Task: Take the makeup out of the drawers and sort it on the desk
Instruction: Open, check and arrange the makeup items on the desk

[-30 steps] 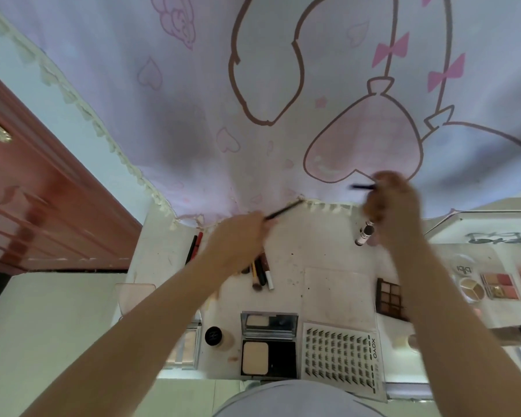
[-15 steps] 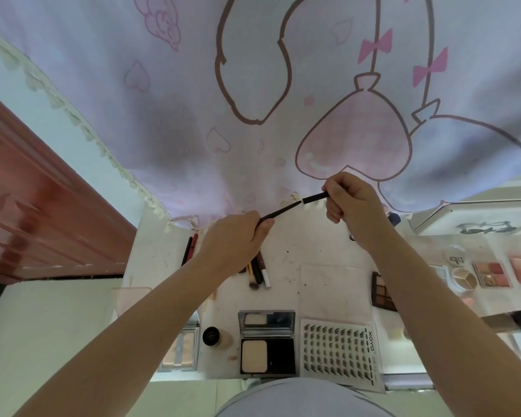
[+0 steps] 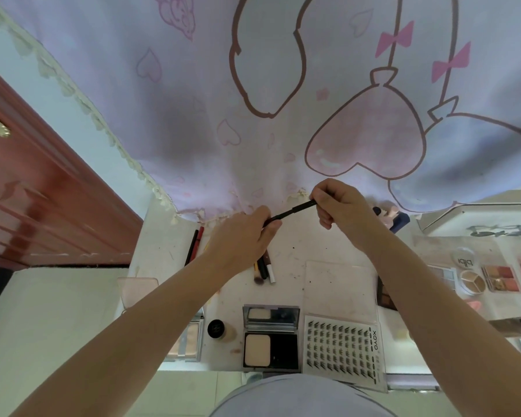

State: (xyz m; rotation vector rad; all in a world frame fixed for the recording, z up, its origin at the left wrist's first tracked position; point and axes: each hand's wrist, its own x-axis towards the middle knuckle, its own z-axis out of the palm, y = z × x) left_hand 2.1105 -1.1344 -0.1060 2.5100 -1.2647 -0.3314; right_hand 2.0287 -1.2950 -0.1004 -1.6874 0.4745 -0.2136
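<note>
Both hands grip one black pencil (image 3: 289, 212): left hand (image 3: 241, 236) the lower end, right hand (image 3: 340, 206) the upper. Risk: a hard pull could scatter pieces across the tabletop (image 3: 292, 245).

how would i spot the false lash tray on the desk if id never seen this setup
Start at the white desk and go to its near edge, right of centre. The lash tray lies flat there, just right of the open powder compact. Unlike its neighbours, it is a clear sheet with rows of small black lash clusters and XOYO printed along its right side.

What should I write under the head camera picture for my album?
Both hands, left hand and right hand, hold a thin black pencil above the makeup-covered desk.
</note>
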